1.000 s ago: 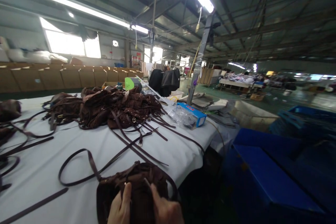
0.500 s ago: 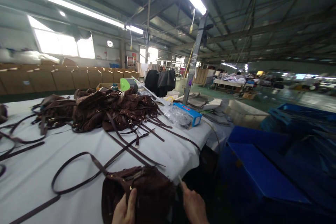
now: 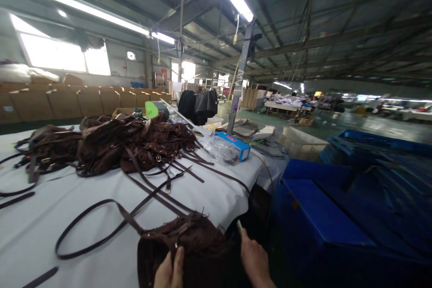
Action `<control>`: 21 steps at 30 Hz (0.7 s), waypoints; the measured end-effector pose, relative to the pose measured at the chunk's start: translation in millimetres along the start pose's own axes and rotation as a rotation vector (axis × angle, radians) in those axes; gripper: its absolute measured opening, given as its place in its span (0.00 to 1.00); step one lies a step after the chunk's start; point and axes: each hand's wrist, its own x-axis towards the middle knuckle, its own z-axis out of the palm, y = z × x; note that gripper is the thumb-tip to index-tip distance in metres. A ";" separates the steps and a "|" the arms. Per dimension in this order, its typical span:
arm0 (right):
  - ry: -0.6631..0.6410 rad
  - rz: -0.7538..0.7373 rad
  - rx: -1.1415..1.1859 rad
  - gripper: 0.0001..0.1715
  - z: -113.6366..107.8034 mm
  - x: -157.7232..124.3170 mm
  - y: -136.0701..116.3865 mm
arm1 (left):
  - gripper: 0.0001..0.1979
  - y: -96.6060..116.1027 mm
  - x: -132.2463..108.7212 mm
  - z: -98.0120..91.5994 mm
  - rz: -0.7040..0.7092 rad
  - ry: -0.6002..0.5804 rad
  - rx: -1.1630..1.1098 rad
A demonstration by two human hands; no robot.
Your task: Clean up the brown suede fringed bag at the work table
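A dark brown fringed bag [image 3: 199, 243] lies at the near edge of the table, its opening turned to the left. My left hand [image 3: 170, 270] grips the bag's rim, thumb on the outside beside a small metal fitting. From the bag a long brown strap [image 3: 91, 204] loops out over the white table cover [image 3: 111, 261]. To the right of the bag, my right hand [image 3: 254, 256] is closed around a thin, pale tool [image 3: 239, 225]; only its tip shows, so its kind is unclear. The hand and the bag are apart.
A heap of brown bags [image 3: 111, 141] with trailing straps covers the table's far side. Beside it are a blue box [image 3: 236, 144] and clear plastic bags [image 3: 219, 149]. Large blue bins [image 3: 324, 211] stand on the right, and a metal post [image 3: 240, 76] rises behind the table.
The view has turned slightly right, so the surroundings shift left. Both hands and the bag sit a little farther right in the picture. The bag's fringe now stands up along its top.
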 end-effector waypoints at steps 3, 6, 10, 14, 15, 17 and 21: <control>0.061 0.003 0.090 0.24 -13.2 -9.7 13.0 | 0.22 -0.9 5.1 -2.3 0.013 -0.019 0.000; 0.316 -0.396 0.259 0.21 -13.8 -41.4 -23.0 | 0.23 10.0 5.2 -1.4 0.019 0.000 -0.032; 0.457 -0.801 0.152 0.18 1.6 -53.0 -67.4 | 0.24 24.4 -1.4 -1.5 0.017 -0.046 -0.072; 0.353 -0.466 -0.056 0.17 10.9 -14.0 -42.7 | 0.22 20.0 -4.5 -8.8 -0.008 0.042 -0.064; 0.350 -0.414 -0.067 0.16 9.1 -3.5 -30.3 | 0.22 17.4 -3.7 -11.5 -0.017 0.067 -0.063; 0.358 -0.351 -0.079 0.14 -0.4 10.1 -7.4 | 0.23 13.8 -0.6 -17.6 -0.033 0.104 -0.065; 0.419 -0.477 -0.027 0.12 -31.7 0.5 6.5 | 0.25 17.5 5.5 -26.0 -0.079 -0.013 -0.062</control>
